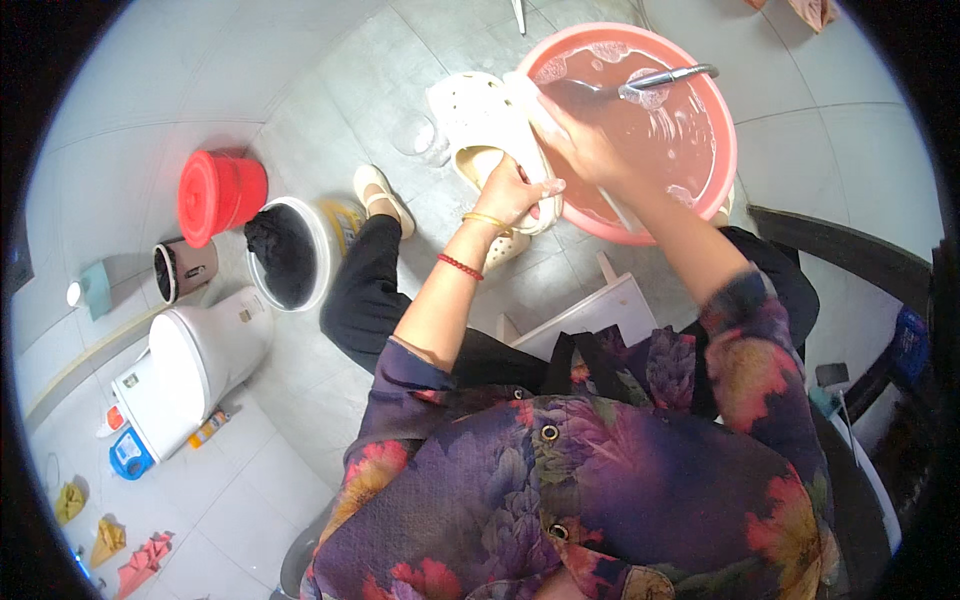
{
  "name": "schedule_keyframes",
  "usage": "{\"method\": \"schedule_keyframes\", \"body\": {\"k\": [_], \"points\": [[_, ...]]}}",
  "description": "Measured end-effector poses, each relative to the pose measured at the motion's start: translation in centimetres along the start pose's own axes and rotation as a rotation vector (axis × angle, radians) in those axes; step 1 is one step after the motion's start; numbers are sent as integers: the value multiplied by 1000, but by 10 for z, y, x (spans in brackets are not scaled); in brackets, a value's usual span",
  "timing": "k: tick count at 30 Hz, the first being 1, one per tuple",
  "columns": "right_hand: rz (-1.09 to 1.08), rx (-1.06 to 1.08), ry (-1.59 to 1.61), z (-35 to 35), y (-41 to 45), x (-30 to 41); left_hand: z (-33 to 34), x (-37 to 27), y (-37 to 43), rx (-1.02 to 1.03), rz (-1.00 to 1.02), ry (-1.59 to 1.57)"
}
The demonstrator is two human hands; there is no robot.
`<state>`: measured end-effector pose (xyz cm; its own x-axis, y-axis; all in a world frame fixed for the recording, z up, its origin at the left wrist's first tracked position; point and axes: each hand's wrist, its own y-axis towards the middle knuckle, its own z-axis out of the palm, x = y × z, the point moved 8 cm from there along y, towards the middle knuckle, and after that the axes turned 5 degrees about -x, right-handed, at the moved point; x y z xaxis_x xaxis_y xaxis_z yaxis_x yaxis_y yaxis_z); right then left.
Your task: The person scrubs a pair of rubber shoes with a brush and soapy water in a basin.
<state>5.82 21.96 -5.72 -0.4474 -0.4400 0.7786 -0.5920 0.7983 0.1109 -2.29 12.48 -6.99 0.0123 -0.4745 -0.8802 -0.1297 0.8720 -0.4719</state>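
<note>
A cream foam clog [491, 112] with ventilation holes is tilted beside a pink plastic basin [731, 150] on its left. My left hand [514, 191] grips the clog by its heel end, fingers inside the foot opening. Against the clog's right side, my right hand [589, 154] holds a long white scrubber [541, 109]; it is blurred, and any bristles are hidden. Cloudy pinkish-brown water [660, 142] with patches of foam fills the basin. A curved metal tube [671, 76] reaches over its rim into the water. Below my left hand, another cream clog [506, 251] is partly hidden.
A clear cup [416, 135] stands on the tiled floor left of the clog. Farther left are a red lidded bucket [217, 199], a white bucket [307, 255] holding black cloth, a small bin [184, 270] and a toilet [195, 360]. A low stool [592, 311] is between my legs.
</note>
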Motion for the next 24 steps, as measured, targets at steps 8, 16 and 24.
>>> {"method": "schedule_keyframes", "body": {"k": [8, 16, 24], "points": [[149, 145, 212, 4, -39, -15, -5, 10, 4, -36, 21, -9], [199, 10, 377, 6, 15, 13, 4, 1, 5, 13, 22, -41], [216, 127, 696, 49, -102, -15, -24, 31, -9, -65, -1, -82]]}}
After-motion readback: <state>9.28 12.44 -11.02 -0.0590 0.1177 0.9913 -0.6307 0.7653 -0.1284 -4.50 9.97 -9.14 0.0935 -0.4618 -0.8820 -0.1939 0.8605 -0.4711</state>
